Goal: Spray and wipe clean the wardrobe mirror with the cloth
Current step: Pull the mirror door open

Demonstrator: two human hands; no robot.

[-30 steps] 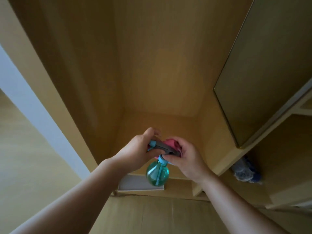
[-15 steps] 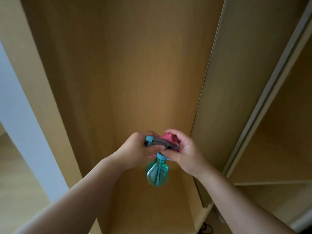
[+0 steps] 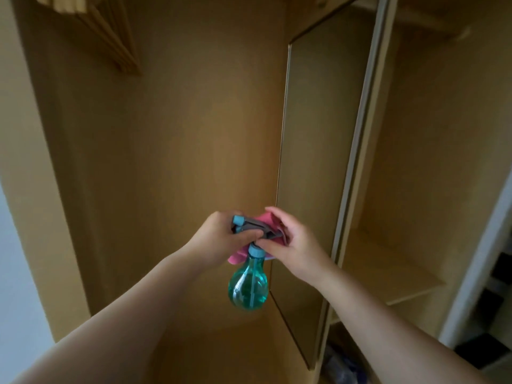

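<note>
A teal spray bottle (image 3: 248, 286) with a grey and blue spray head hangs in front of the open wardrobe. My left hand (image 3: 219, 239) is closed around the spray head. My right hand (image 3: 293, 239) holds a pink cloth (image 3: 268, 218) bunched in its palm, and its fingertips touch the bottle's neck. A corner of the cloth hangs below the left hand. The tall mirror (image 3: 318, 162) is fixed to the wardrobe's inner right side, just right of both hands, and reflects the brown wood.
Wooden hangers (image 3: 110, 37) hang at the upper left inside the wardrobe. A sliding door frame (image 3: 360, 151) separates a right compartment with a shelf (image 3: 388, 273). A bluish bag (image 3: 340, 367) lies low under the shelf. A white wall borders the left.
The view has tilted upward, so the wardrobe floor dropped out of sight and the mirror's top edge and the hangers appeared. Both hands stay together on the bottle and cloth.
</note>
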